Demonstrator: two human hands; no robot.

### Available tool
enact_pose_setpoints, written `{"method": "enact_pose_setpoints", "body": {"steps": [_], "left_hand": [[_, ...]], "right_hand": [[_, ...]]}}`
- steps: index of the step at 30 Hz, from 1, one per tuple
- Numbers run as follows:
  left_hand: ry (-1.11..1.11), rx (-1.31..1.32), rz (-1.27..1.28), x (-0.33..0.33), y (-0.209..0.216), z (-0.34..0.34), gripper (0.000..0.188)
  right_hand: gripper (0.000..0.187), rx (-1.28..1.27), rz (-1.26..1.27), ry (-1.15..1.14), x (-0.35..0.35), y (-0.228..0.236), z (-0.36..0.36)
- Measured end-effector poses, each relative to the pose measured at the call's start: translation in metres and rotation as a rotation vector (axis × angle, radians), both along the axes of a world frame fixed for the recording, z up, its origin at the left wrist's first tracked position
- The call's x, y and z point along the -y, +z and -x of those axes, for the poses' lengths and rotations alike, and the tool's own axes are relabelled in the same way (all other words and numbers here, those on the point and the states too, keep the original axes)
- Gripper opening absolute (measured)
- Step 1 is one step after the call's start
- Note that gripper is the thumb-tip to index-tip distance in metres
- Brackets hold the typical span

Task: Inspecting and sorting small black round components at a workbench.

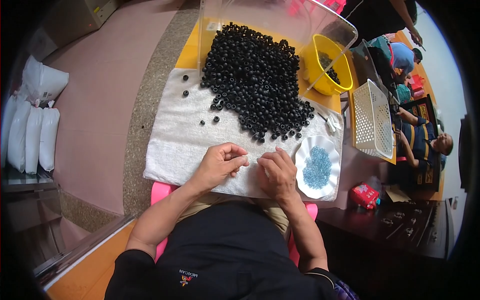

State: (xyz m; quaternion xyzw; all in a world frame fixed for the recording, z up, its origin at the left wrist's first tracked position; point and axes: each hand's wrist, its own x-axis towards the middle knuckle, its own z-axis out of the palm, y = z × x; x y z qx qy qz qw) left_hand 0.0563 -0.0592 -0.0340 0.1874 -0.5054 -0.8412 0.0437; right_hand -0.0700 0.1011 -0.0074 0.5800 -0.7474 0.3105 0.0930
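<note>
The clearest lettering is on your own black shirt: one short word in pale capitals, set beside a small coloured emblem on the chest. Beyond the right edge of the tabletop, you have a red package with pale print too small to read. Well past the left edge, a white bag bears faint dark marks, equally unreadable to you from here.
</note>
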Motion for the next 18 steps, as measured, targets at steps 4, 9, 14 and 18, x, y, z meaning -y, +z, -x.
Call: {"method": "enact_pose_setpoints", "body": {"steps": [4, 9, 14, 18], "left_hand": [[-0.056, -0.022, -0.007, -0.002, 0.0, -0.001, 0.034], [-0.148, -0.03, 0.054, -0.006, 0.008, 0.0, 0.033], [-0.154, -0.029, 0.153, -0.005, 0.01, 0.0, 0.025], [-0.136, -0.006, 0.189, -0.004, 0.007, -0.002, 0.021]], "right_hand": [[0.018, 0.181, -0.012, 0.021, 0.0, 0.007, -0.001], [0.013, 0.726, 0.02, 0.042, -0.003, 0.01, -0.001], [0.01, 0.876, 0.008, 0.014, -0.004, 0.001, -0.003], [0.01, 0.799, 0.023, 0.016, -0.002, 0.001, -0.003]]}}
